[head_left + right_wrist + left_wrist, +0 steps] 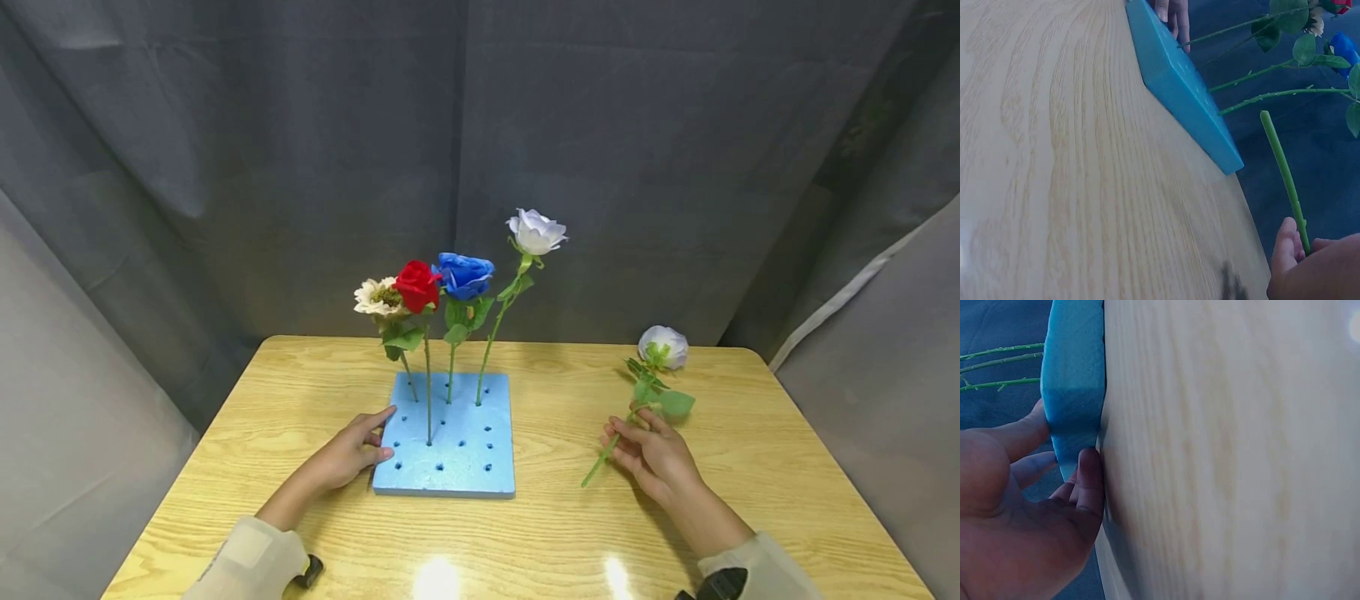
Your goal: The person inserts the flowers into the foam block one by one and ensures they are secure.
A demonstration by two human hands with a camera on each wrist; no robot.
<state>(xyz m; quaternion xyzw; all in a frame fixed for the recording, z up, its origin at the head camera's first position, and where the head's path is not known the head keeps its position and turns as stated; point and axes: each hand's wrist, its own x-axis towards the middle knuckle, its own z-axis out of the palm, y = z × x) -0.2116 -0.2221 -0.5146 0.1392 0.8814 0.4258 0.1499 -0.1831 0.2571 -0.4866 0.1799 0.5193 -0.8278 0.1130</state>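
A blue foam block [450, 479] with rows of holes stands on the table, four-sided and flat. My left hand [347, 450] grips its left edge; in the left wrist view the thumb and fingers [1089, 478] lie against its side and corner. Upright in the block are a cream flower [375, 297], a red rose [417, 286], a blue rose [466, 277] and a tall white rose [537, 232] that leans right. To the right, my right hand [660, 458] pinches the green stem [1284, 169] of another white rose [663, 347], its cut end pointing toward the block.
The wooden table [555, 533] carries all of this, with its far edge close to a dark grey curtain [315, 183]. Lighter grey cloth [885, 400] hangs at both sides.
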